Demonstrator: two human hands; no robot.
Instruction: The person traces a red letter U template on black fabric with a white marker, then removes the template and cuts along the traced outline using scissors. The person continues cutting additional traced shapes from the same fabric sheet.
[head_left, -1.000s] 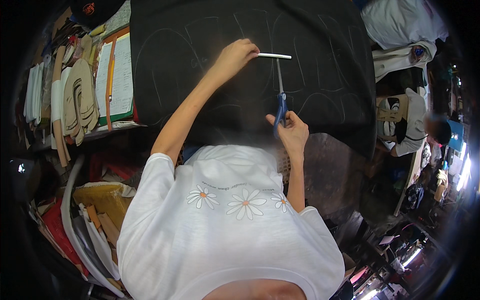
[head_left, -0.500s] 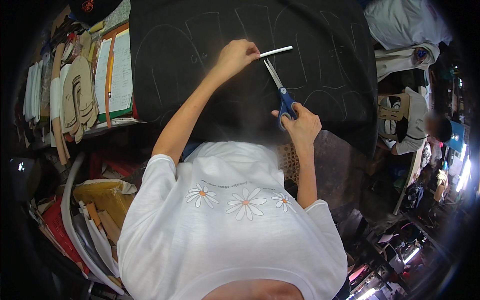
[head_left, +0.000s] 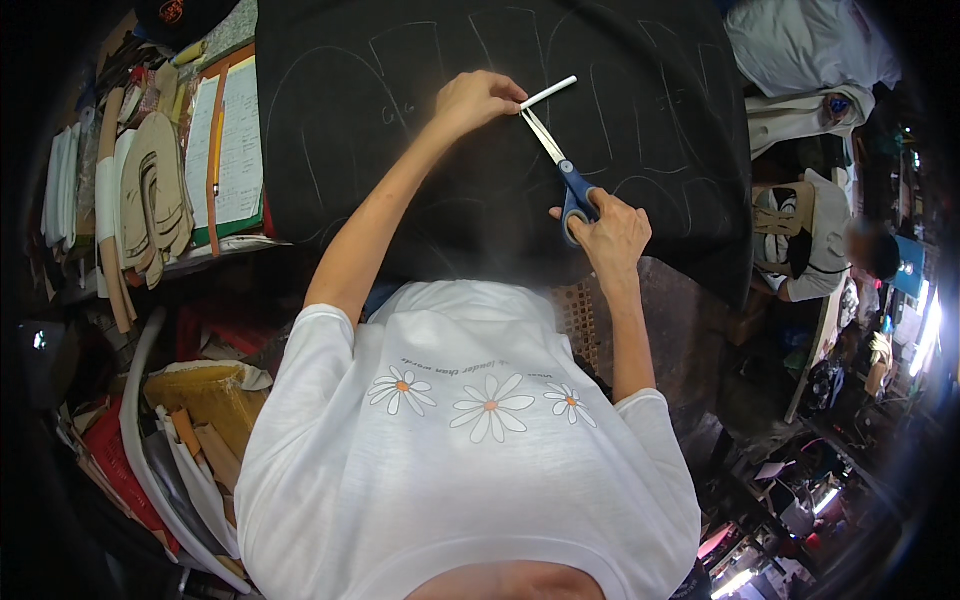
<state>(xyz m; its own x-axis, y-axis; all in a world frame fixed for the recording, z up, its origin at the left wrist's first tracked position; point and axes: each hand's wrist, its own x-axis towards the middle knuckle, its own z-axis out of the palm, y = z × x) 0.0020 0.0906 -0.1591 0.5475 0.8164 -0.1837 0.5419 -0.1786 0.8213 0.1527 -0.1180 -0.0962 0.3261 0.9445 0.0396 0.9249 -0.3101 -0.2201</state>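
Observation:
My left hand (head_left: 482, 100) pinches one end of a thin white stick (head_left: 551, 92), which points up and to the right from my fingertips. In my right hand (head_left: 612, 238) are scissors (head_left: 565, 172) with blue handles, the thumb and fingers closed around the loops. Their metal blades slant up and left, and the tips are at the stick's held end, right beside my left fingertips. Whether the tips touch the stick is too small to tell. Beneath both hands lies black cloth (head_left: 420, 215) marked with pale curved outlines.
Left of the cloth are a written sheet (head_left: 237, 150), an orange pencil (head_left: 218, 152) and beige cut-out patterns (head_left: 157, 195). Rolled papers and a yellow package (head_left: 207, 395) stand below them. White bundled fabric (head_left: 810, 45) lies at the far right, near another person (head_left: 828, 235).
The white stick has tilted more steeply upward. The scissors have shifted up and left, bringing their tips closer to my left fingertips, and the blades look closer together.

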